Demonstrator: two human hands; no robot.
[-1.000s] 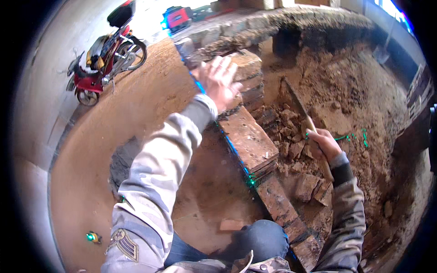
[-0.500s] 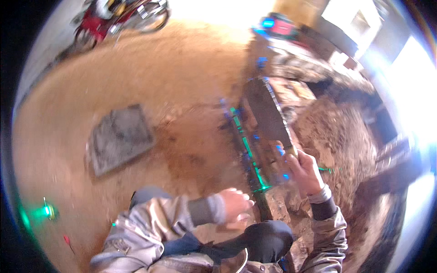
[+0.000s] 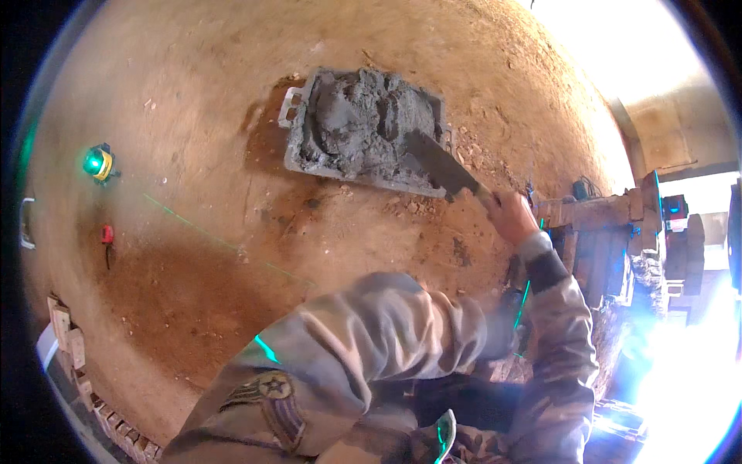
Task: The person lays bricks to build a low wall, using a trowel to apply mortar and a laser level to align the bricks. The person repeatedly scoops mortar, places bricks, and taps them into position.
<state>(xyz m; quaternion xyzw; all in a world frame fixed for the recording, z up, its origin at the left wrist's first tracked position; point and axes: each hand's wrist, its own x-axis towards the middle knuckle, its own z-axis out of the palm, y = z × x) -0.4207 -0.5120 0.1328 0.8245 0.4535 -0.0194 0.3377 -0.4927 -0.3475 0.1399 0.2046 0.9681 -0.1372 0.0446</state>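
My right hand is closed round the handle of a bricklaying knife with a long, flat, dark blade. The blade's far end reaches over the near right side of a grey tub and meets the wet grey mortar in it. The mortar is lumpy, with a dark hollow right of its middle. My left arm crosses in front of me toward the right. Its cuff is blurred beside my right sleeve, and the left hand's fingers are hidden.
A laser level glowing green stands on the dirt floor at the left, with a small red object nearer me. Brickwork rises at the right, crossed by a green laser line. Stacked wooden blocks line the lower left.
My view has swung left, bringing the mortar tub to the upper middle. The knife has moved from over the brickwork to the mortar. My left hand has gone from plain view to hidden.
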